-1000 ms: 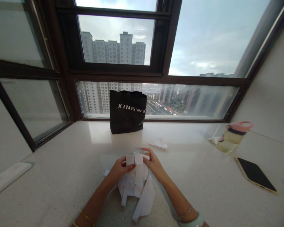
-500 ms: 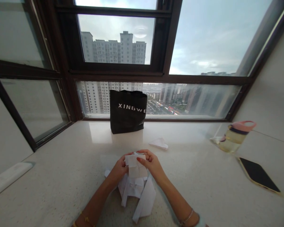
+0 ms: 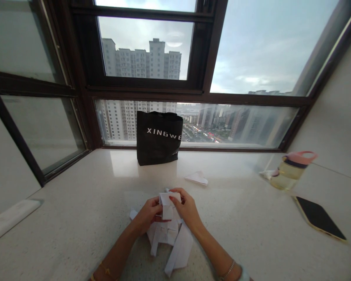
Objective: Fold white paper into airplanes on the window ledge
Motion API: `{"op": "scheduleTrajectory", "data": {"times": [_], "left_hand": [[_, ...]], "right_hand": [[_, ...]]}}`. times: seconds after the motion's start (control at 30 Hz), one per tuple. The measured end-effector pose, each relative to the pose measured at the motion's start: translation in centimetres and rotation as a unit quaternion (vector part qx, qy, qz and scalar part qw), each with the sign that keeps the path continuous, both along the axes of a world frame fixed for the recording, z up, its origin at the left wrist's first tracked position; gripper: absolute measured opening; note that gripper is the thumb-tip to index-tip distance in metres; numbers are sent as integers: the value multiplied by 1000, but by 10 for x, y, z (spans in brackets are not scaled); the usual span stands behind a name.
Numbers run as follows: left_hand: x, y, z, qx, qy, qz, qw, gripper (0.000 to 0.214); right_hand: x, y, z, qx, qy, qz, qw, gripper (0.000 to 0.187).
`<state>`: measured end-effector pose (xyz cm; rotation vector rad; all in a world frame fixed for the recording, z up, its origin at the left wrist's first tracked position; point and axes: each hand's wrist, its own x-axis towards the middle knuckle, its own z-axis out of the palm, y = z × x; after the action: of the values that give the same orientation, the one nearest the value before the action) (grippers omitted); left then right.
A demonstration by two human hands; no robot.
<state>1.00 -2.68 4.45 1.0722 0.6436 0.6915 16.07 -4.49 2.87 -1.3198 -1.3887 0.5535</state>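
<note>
Between my two hands is a small folded piece of white paper [image 3: 167, 207], held up with creases and a flap showing. My left hand [image 3: 149, 214] is closed on its left side, with fingers partly behind and beneath it. At the upper right, my right hand [image 3: 187, 205] pinches the same paper between thumb and fingers. Below it on the white counter [image 3: 90, 210] lie several loose folded white papers [image 3: 179, 246], partly hidden by my hands. A separate folded paper triangle [image 3: 197, 178] rests a little way beyond my right hand.
A black bag [image 3: 159, 142] with white lettering stands by the window [image 3: 240, 125]. To the right are a bottle [image 3: 291, 171] with a pink lid and a dark-screened phone [image 3: 320, 218]. A long white object [image 3: 13, 218] lies at the left.
My left hand has moved right and slightly lower, its fingers now under the paper. The paper's left part has been folded over, so it looks narrower.
</note>
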Motion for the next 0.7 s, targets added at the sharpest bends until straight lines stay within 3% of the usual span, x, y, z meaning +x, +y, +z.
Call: {"op": "scheduleTrajectory", "data": {"times": [0.17,0.33,0.5,0.6,0.7], "left_hand": [[-3,0,2,-34,-40,-3,999,39],[0,-4,6,13,27,-2,1000,47],[3,-2,-3,37,37,15,999,47],[0,5,-6,58,32,64,996,50],[-9,15,-3,86,12,173,981,65]], "right_hand": [[-2,-2,1,-5,-13,-9,1000,22],[-5,-6,5,-16,-36,-30,999,22],[-8,-8,7,-16,-42,-49,998,23],[-1,-4,6,31,-22,-68,997,30],[16,3,3,51,-20,-91,994,33]]}}
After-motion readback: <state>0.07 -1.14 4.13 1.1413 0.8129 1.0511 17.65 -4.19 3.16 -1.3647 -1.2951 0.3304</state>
